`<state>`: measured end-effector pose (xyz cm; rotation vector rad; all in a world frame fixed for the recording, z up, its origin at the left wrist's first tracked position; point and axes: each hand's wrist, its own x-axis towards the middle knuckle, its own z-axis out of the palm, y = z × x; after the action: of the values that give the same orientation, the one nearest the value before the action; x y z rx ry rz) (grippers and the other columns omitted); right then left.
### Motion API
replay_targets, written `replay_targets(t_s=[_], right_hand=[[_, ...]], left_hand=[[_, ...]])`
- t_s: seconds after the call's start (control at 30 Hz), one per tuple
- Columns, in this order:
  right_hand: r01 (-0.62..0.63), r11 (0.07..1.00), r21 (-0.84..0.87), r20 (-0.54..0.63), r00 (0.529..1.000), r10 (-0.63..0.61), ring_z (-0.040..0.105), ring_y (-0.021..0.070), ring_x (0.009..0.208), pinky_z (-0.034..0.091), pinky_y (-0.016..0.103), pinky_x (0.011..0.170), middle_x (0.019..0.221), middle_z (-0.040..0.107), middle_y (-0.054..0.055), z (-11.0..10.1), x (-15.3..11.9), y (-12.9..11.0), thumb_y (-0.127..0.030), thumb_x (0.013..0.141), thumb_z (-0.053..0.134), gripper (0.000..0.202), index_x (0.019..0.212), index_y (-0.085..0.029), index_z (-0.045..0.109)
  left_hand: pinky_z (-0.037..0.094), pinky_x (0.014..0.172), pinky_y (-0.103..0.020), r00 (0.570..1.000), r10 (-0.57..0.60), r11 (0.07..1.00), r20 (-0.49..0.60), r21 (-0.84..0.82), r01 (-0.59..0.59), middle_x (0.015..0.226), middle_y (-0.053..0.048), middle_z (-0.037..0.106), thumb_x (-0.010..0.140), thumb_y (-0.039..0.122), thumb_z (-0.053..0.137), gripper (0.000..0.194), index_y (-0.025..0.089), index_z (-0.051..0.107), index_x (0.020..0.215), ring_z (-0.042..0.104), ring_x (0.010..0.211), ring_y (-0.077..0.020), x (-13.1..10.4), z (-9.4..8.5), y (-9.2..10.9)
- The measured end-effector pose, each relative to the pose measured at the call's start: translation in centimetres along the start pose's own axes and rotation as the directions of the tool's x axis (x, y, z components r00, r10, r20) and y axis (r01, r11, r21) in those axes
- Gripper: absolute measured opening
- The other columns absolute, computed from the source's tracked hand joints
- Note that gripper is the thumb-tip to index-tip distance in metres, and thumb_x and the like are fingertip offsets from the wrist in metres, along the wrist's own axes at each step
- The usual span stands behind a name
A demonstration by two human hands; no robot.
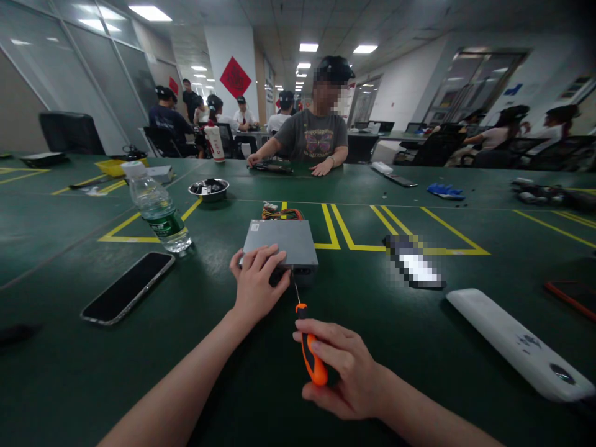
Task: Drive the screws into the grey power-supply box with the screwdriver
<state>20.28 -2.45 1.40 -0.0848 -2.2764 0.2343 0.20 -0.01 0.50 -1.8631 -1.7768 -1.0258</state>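
A grey computer power supply (298, 239) lies flat on the green table, its bundle of coloured cables (283, 213) at the far side. My left hand (258, 273) grips its near left part, fingers over the top and thumb against the front face. In my right hand (347, 366) is an orange and black screwdriver (308, 347), held by the handle between fingers and thumb. The shaft points away from me, and its tip meets the near face of the power supply beside my left thumb. Whether the tip sits in a screw is too small to tell.
To the left are a water bottle (161, 214), a dark phone (128, 288) and a metal bowl (208, 189) of small parts. A white device (516, 341) and a bright-screened phone (416, 267) lie right. Across the table a person (321, 133) handles a dark object.
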Motion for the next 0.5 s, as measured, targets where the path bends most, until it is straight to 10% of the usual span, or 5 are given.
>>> replay_targets(t_s=[0.5], right_hand=[[0.067, 0.986, -0.155, 0.04, 0.997, -0.061, 0.062, 0.0167, 0.093, 0.05, 0.027, 0.072, 0.101, 0.064, 0.018, 0.5, 0.3, -0.3, -0.039, 0.09, 0.045, 0.031, 0.103, -0.011, 0.045]], left_hand=[[0.017, 0.102, -0.049, 1.0, 0.015, 1.0, -0.005, 0.006, -0.015, 0.114, 0.0, 0.061, 0.078, 0.033, 0.057, 0.027, 0.029, 0.057, 0.105, 0.05, 0.109, -0.023, 0.0, 0.0, 0.0]])
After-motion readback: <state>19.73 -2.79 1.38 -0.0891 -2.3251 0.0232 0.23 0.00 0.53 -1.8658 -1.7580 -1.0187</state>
